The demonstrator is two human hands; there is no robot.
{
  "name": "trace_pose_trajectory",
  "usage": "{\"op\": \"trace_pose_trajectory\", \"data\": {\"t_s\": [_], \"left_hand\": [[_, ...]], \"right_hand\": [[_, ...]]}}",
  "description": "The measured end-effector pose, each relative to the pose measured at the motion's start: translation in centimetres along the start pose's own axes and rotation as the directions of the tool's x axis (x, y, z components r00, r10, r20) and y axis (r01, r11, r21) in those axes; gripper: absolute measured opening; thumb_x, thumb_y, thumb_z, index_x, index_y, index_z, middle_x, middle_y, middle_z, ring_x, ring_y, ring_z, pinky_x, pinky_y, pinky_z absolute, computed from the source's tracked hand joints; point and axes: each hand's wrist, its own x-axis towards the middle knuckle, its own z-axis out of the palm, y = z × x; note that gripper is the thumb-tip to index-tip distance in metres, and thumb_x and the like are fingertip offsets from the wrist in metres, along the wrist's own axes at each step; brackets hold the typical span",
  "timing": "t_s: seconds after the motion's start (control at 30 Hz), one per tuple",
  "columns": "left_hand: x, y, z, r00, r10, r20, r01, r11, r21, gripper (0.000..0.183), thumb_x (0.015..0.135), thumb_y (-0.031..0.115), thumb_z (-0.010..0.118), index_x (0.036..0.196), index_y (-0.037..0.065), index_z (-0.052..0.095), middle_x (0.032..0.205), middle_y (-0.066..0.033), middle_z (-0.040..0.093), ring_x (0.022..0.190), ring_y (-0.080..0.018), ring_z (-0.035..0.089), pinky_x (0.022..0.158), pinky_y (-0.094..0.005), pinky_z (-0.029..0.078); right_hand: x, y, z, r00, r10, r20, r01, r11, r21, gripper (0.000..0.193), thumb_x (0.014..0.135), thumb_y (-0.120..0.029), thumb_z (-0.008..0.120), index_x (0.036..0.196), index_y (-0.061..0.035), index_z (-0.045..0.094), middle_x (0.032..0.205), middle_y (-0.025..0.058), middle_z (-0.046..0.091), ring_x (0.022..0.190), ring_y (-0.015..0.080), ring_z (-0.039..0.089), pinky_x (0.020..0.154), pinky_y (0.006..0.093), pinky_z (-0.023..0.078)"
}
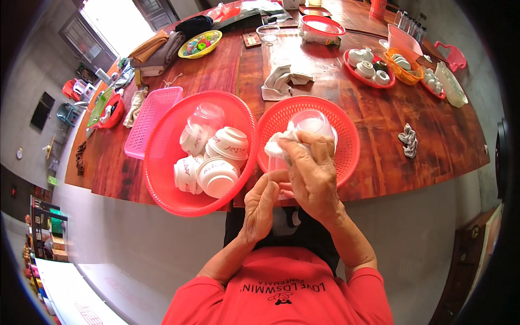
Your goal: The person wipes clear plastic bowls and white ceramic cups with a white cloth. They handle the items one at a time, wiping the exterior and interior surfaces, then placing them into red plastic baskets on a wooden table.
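Close in front of me, my left hand pinches what looks like a clear plastic cup, partly hidden by my fingers. A bunched white cloth is gripped in my right hand and pressed at the cup's top. Behind my hands sits a round red basket with perforated sides, holding clear and white bowls. To its left stands a larger red basket. White bowls with red print lie in it, mostly upside down, along with a clear bowl.
A pink rectangular basket lies at the left. Crumpled cloths rest on the wooden table, one grey-white behind the baskets, another at the right. Farther back are a yellow bowl and a red tray of white teaware.
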Motion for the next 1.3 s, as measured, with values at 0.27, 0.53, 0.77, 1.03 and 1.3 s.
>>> {"op": "trace_pose_trajectory", "data": {"t_s": [0.27, 0.53, 0.77, 1.03, 1.3], "left_hand": [[2.0, 1.5, 0.7, 0.992, -0.031, -0.123, -0.017, 0.927, -0.374, 0.045, 0.105, 0.032, 0.029, 0.130, -0.001, 0.045, 0.131, -0.0190, 0.052, 0.115, -0.0262, 0.055, 0.102, -0.0405, 0.043], [1.5, 0.1, -0.9, 0.998, -0.046, -0.036, 0.012, 0.765, -0.643, 0.041, 0.103, 0.035, 0.035, 0.119, 0.002, 0.053, 0.113, -0.0186, 0.063, 0.101, -0.0271, 0.064, 0.087, -0.0443, 0.052], [1.3, 0.3, -1.2, 0.986, -0.111, -0.123, 0.009, 0.777, -0.629, 0.037, 0.102, 0.037, 0.041, 0.111, 0.005, 0.057, 0.090, -0.0118, 0.067, 0.072, -0.0218, 0.065, 0.070, -0.0422, 0.057], [1.0, 1.9, 0.5, 0.964, -0.106, -0.242, 0.002, 0.919, -0.394, 0.025, 0.099, 0.025, 0.052, 0.101, 0.002, 0.062, 0.086, -0.0091, 0.067, 0.071, -0.0195, 0.067, 0.062, -0.0327, 0.059], [1.1, 1.3, -1.3, 0.963, 0.002, -0.270, -0.137, 0.865, -0.483, 0.024, 0.099, 0.029, 0.051, 0.099, 0.006, 0.059, 0.080, -0.0061, 0.060, 0.068, -0.0171, 0.060, 0.062, -0.0309, 0.053]], "right_hand": [[-4.3, -1.2, 2.2, 0.968, -0.249, -0.002, 0.248, 0.963, -0.106, 0.036, 0.078, -0.007, 0.069, 0.112, 0.0002, 0.065, 0.121, 0.0084, 0.053, 0.104, 0.0247, 0.050, 0.085, 0.0352, 0.042], [-2.4, -1.0, 0.1, 0.991, -0.035, -0.127, 0.033, 0.999, -0.023, 0.028, 0.082, 0.005, 0.058, 0.109, -0.0002, 0.066, 0.110, 0.0136, 0.054, 0.098, 0.0271, 0.052, 0.080, 0.0341, 0.044], [-1.2, 1.1, 0.7, 0.947, 0.308, -0.091, -0.267, 0.913, 0.308, 0.025, 0.086, 0.005, 0.059, 0.110, 0.0027, 0.065, 0.104, 0.0168, 0.055, 0.091, 0.0265, 0.057, 0.080, 0.0328, 0.047], [-2.3, -0.4, 0.4, 0.994, -0.091, -0.066, 0.105, 0.959, 0.264, 0.035, 0.073, 0.004, 0.069, 0.107, -0.0020, 0.065, 0.104, 0.0141, 0.055, 0.093, 0.0287, 0.054, 0.081, 0.0373, 0.046], [-3.2, -1.0, 0.8, 0.997, 0.071, -0.005, -0.068, 0.973, 0.221, 0.022, 0.078, 0.010, 0.064, 0.098, 0.0020, 0.063, 0.096, 0.0168, 0.056, 0.087, 0.0301, 0.058, 0.074, 0.0364, 0.049]]}}
